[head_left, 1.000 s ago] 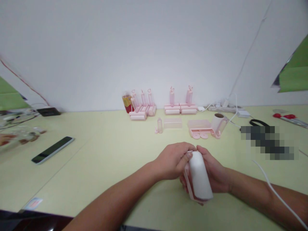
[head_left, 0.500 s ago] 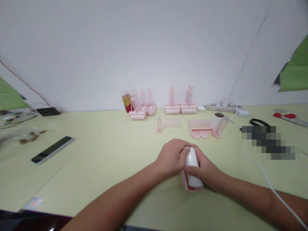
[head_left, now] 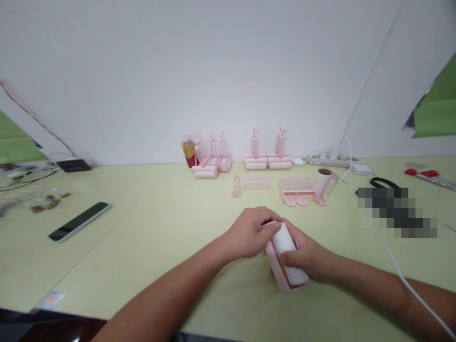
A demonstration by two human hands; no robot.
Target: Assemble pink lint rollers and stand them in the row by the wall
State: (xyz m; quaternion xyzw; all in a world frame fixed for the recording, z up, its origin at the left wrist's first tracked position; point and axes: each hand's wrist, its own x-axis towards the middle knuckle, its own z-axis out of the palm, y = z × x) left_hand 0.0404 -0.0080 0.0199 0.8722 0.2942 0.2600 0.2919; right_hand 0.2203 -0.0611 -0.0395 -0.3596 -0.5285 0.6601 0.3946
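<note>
In the head view, the left hand (head_left: pixel 252 235) curls over the upper end of a pink case (head_left: pixel 277 270) and a white roll (head_left: pixel 285 240), thumb against the roll; the right hand (head_left: pixel 309 256) wraps their side, thumb across the roll, other fingers mostly hidden; both hands are bent snugly around the pair, probably to stop roll and case slipping apart; these tilt above the table (head_left: pixel 149 247), towards its near edge, perhaps for working room; pink rollers (head_left: pixel 255 163) line the far edge, likely out of the way; a spare roll (head_left: pixel 321 181) and an open case (head_left: pixel 299 195) sit nearer, seemingly within reach.
</note>
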